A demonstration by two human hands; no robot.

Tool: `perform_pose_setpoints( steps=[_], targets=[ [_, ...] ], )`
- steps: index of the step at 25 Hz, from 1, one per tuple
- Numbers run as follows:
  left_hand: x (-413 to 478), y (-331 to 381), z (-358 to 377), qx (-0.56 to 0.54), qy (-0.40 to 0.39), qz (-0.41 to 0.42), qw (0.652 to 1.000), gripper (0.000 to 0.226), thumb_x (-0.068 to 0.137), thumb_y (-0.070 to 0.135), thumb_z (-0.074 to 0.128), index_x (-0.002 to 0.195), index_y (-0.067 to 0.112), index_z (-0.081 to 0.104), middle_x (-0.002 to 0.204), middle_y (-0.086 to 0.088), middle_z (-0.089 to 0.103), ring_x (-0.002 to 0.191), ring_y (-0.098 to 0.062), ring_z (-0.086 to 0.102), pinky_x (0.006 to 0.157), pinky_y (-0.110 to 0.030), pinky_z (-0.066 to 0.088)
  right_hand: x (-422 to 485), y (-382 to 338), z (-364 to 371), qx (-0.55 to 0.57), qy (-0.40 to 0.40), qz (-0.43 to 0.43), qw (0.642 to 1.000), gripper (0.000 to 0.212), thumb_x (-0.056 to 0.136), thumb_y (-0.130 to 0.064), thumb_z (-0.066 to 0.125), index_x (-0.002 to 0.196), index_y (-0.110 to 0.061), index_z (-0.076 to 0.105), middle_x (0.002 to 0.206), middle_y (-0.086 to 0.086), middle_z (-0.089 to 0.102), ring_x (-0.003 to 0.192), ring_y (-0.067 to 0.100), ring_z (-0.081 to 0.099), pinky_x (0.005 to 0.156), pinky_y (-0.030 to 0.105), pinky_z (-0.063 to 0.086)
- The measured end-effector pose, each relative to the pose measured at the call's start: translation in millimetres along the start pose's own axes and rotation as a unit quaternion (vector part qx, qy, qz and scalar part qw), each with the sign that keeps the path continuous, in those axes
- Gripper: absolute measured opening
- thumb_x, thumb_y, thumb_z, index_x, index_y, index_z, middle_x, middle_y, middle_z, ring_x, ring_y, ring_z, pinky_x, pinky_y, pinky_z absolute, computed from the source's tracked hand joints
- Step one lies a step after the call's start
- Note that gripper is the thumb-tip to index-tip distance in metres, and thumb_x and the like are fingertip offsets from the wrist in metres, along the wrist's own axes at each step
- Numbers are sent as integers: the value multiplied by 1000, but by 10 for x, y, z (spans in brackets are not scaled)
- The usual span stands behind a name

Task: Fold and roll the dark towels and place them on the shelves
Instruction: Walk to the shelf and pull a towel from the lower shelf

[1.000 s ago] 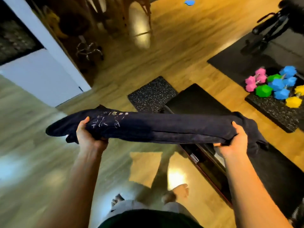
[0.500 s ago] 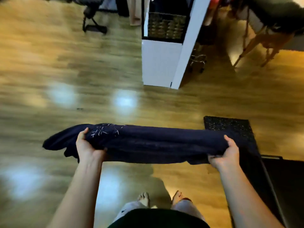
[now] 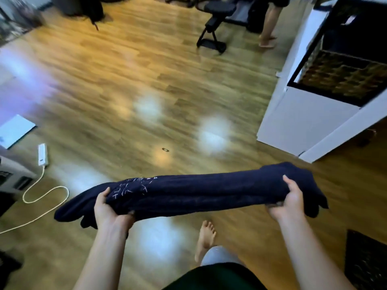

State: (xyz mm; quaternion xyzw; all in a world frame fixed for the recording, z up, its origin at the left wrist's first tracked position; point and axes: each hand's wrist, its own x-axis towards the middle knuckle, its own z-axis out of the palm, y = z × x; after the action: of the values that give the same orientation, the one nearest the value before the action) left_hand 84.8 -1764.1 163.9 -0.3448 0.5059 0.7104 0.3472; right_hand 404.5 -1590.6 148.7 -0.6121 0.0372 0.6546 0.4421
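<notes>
A dark navy towel (image 3: pixel 194 194), folded into a long band with pale stitching near its left end, stretches level in the air in front of me. My left hand (image 3: pixel 109 210) grips it near the left end, with a loose tail hanging past the hand. My right hand (image 3: pixel 290 200) grips it near the right end, where the cloth bunches and droops. A white shelf unit (image 3: pixel 301 114) with dark compartments and a woven basket (image 3: pixel 343 77) stands at the upper right, apart from the towel.
Wooden floor all around. A white power strip (image 3: pixel 42 154) with a looping cord (image 3: pixel 45 197) lies at the left. A black chair (image 3: pixel 215 21) and another person's bare legs (image 3: pixel 268 26) are at the far end. A black speckled mat (image 3: pixel 365 258) lies at the lower right.
My view has swung left across the room; the shelf unit moved from the top centre to the upper right. Both hands keep the same grip on the stretched towel.
</notes>
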Motion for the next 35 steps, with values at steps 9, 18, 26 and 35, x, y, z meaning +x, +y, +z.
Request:
perform_pose_setpoints(
  steps=[9, 18, 26, 35],
  targets=[
    [1014, 922, 2523, 22, -96, 13, 995, 24, 77, 32, 63, 96, 20, 67, 99, -2, 74, 94, -27, 65, 73, -38, 46, 678, -594, 2574, 18, -61, -36, 997, 25, 86, -30, 64, 107, -18, 65, 110, 7, 71, 101, 29, 65, 90, 44, 50],
    [1933, 1492, 5772, 91, -254, -68, 961, 44, 80, 25, 63, 123, 14, 65, 113, -5, 72, 105, -26, 69, 86, -40, 57, 1068, -1335, 4693, 76, -65, -164, 981, 20, 89, -32, 58, 101, -21, 69, 97, 8, 76, 105, 33, 62, 97, 47, 46],
    [2147, 1079, 8520, 234, -396, -68, 885, 23, 87, 5, 49, 105, 6, 63, 95, -9, 73, 90, -26, 69, 91, -39, 54, 2075, -2293, 5989, 127, -51, -234, 963, 27, 92, -22, 55, 86, -17, 80, 102, 6, 76, 99, 27, 68, 84, 41, 53],
    [2276, 176, 11188, 359, -455, -63, 812, 29, 81, -1, 45, 103, 4, 62, 102, -12, 70, 91, -28, 67, 92, -40, 52, 3398, -3778, 7351, 186, -62, -217, 956, 29, 92, -13, 50, 86, -13, 79, 93, 4, 77, 76, 20, 74, 62, 30, 61]
  ],
)
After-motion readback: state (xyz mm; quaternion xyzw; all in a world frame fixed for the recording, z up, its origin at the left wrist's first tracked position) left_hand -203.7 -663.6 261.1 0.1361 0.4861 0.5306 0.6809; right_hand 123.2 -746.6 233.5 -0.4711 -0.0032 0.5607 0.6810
